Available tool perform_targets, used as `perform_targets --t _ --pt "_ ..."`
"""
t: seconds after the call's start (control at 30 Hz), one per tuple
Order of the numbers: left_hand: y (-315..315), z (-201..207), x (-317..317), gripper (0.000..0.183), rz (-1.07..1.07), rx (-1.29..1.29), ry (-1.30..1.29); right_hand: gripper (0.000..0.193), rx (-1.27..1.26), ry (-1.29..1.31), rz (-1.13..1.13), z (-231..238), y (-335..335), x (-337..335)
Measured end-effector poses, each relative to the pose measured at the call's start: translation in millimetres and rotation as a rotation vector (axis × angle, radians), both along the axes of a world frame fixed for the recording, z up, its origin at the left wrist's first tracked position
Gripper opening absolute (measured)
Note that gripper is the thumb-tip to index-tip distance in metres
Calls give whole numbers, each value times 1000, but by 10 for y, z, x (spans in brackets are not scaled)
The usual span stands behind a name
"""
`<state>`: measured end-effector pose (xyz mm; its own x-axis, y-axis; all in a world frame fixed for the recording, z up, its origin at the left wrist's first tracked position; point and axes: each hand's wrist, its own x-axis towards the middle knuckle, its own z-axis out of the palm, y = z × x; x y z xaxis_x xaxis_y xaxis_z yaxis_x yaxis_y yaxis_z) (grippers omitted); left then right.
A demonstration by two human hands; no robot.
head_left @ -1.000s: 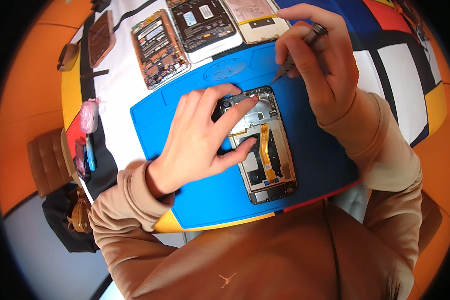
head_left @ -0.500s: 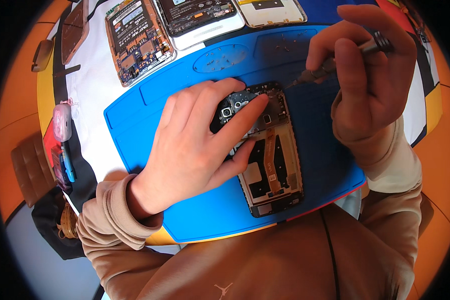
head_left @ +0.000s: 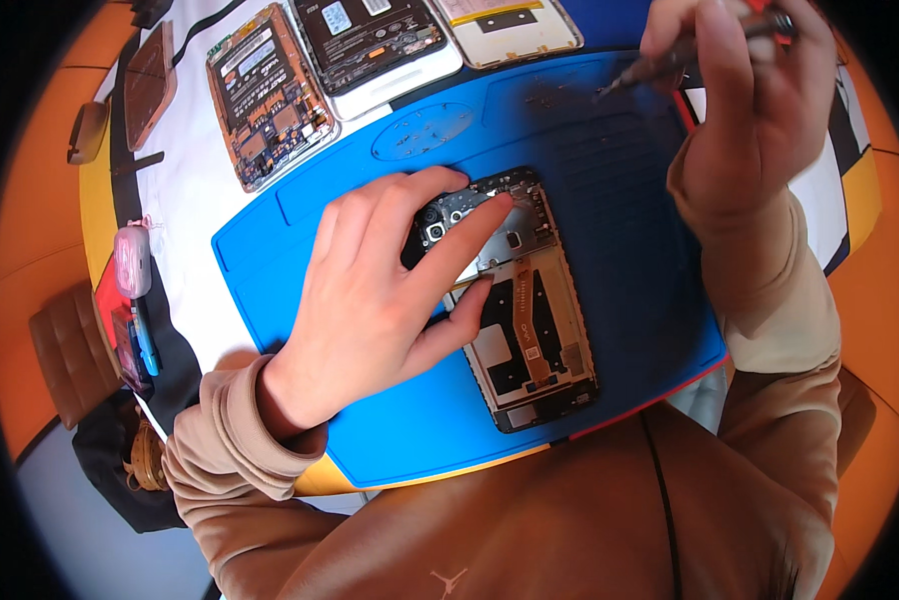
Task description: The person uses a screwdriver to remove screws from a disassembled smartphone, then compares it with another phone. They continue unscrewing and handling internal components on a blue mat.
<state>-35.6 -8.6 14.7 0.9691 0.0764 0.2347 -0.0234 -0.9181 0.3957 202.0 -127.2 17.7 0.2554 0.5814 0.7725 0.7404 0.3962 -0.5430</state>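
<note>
An opened phone point(head_left: 555, 330) lies on a blue work mat point(head_left: 635, 250), its metal plate, camera and ribbon cable exposed. My left hand point(head_left: 375, 280) rests over its upper left part, fingers bent and gripping the phone; the fingers hide part of the board. Up at the right, my right hand point(head_left: 760, 110) is closed around a dark screwdriver point(head_left: 670, 62). The screwdriver's tip points left over the mat's far compartment, where small screws point(head_left: 550, 98) lie scattered. It stands apart from the phone.
More small screws lie in the mat's oval recess point(head_left: 400, 142). Beyond the mat are several opened phones, one with an orange frame point(head_left: 280, 115) and one with a white edge point(head_left: 400, 78). A pink case point(head_left: 132, 260) and a blue pen point(head_left: 146, 340) lie at the left.
My right hand has lifted the screwdriver from the phone's upper right corner, up and away toward the far screws. My left hand stays on the phone; the view has shifted slightly.
</note>
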Motion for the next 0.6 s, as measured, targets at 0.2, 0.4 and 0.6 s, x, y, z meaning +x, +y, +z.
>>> perform_targets --t 0.2,0.4,0.6 --pt "0 3 -3 55 5 -8 9 24 76 144 -142 -114 167 277" --pt "4 0 -6 56 -1 -17 14 27 -143 129 -153 -61 112 237" --pt "10 15 -13 56 -9 -23 37 34 -696 137 0 217 3 190"
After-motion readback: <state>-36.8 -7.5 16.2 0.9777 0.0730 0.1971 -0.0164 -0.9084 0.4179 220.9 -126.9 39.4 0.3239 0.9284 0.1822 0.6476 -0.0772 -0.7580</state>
